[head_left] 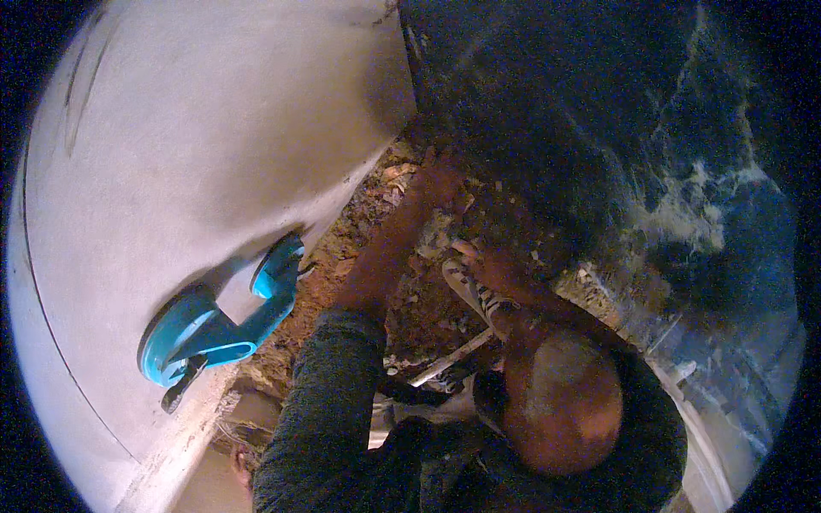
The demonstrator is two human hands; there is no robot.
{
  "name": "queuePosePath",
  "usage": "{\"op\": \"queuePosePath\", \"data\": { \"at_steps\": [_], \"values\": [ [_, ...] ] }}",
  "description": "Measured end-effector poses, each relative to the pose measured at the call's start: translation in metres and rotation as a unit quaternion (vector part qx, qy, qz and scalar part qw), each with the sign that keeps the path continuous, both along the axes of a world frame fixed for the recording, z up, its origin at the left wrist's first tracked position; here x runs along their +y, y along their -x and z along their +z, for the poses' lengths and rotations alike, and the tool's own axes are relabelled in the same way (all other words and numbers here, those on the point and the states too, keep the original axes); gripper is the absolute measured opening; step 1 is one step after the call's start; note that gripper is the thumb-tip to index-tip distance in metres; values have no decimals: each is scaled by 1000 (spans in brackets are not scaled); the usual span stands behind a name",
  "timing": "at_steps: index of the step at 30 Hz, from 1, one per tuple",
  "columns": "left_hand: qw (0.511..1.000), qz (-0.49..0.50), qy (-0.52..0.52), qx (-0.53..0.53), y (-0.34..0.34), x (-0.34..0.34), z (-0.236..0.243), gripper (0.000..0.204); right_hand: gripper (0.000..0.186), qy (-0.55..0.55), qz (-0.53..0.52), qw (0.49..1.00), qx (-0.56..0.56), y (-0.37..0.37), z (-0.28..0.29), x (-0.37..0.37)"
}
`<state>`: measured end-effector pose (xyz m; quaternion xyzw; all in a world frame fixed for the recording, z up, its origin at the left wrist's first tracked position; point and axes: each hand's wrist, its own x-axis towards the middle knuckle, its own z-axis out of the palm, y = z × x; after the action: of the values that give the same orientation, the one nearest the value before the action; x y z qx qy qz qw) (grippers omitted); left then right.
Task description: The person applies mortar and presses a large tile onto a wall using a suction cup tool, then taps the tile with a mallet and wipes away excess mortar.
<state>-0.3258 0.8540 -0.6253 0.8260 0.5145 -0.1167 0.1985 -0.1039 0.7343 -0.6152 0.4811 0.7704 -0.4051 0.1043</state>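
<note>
My left hand [434, 184] reaches forward over dark rubble [389, 201] in the gap between a pale slab and a dark slab. Its fingers look stretched out and apart, though dim and grainy. Below it, my right hand [479, 261] is low over the same rubble, close to a pale grey lump [436, 232]. Shadow hides most of its fingers, and I cannot tell whether it grips anything. Left of my sleeve, a teal double suction-cup lifter [209, 333] sits on the pale slab [214, 145] near its edge.
The dark slab [547, 103], smeared with pale dust, fills the right side. My bare knee [564, 402] and a checkered shoe [470, 291] are in the gap. A pale stick [453, 356] lies near the shoe. A skin-coloured shape [242, 466] shows at lower left.
</note>
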Motion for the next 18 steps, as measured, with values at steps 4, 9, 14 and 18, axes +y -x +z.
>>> {"op": "queuePosePath", "data": {
  "at_steps": [4,9,14,18],
  "values": [
    [999,-4,-51,-18,8,1,2,45,55,6,-8,1000,21,-35,-1,-21],
    [989,2,-146,-35,1,-8,-49,49,47,37,-9,999,33,-110,-20,-44],
    [988,-77,-127,32,5,-3,-23,50,41,91,-180,963,180,-115,-46,-62],
    [979,3,-165,-122,8,-5,-44,49,42,350,-496,754,251,-69,-5,-46]
  ]
}}
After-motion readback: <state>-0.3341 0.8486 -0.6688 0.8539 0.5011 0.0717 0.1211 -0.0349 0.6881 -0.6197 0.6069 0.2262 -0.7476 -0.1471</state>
